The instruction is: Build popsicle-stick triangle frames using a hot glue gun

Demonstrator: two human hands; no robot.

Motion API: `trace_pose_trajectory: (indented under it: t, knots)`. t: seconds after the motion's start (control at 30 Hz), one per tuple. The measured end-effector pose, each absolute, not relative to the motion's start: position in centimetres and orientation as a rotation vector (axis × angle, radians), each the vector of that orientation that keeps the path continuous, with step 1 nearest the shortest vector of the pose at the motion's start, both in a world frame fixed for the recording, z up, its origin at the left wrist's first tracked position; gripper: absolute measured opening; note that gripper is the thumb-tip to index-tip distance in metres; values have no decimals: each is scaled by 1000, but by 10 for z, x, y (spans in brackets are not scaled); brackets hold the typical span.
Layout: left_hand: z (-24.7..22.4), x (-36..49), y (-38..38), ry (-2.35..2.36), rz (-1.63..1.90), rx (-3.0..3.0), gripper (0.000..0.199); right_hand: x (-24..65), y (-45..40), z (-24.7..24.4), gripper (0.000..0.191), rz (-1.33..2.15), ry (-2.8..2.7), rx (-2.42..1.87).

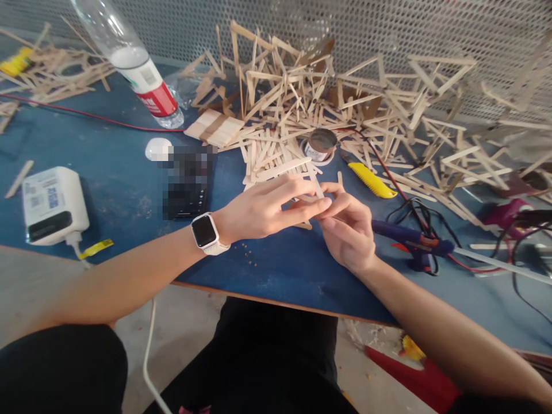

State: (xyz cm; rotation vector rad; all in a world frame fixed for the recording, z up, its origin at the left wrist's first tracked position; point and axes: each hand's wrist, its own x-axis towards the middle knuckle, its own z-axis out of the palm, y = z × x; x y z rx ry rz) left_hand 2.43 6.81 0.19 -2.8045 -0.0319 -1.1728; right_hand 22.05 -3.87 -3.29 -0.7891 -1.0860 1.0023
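Observation:
My left hand [273,207], with a white-banded watch [204,231] on its wrist, meets my right hand [349,227] above the front part of the blue table. Between them is a pale wooden craft stick [318,187], pinched at the fingertips of both hands. The fingers partly cover it, so its full length is hidden. Just beyond my hands lies a heap of loose craft sticks [269,150]. A small round tin [319,145] stands among these sticks. Right of my right hand is a dark blue glue gun [409,237] with a long glue stick at its back.
A yellow utility knife [373,180] lies behind my right hand. Glued stick frames [284,75] pile against the mesh panel [388,23]. On the left are a phone [190,187], a water bottle [144,80] and a white power bank [54,201]. Cables [388,167] cross the right.

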Motion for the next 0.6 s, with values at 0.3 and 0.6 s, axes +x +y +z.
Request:
trace_pose_trajectory:
  t: [0.3, 0.6]
  knots:
    - [1, 17, 65, -20, -1231, -2887, 22, 220, -41, -21, 9, 1245, -966, -808]
    - [7, 13, 69, -13, -1224, -2835, 28, 220, -37, -18, 9, 1222, -940, -907]
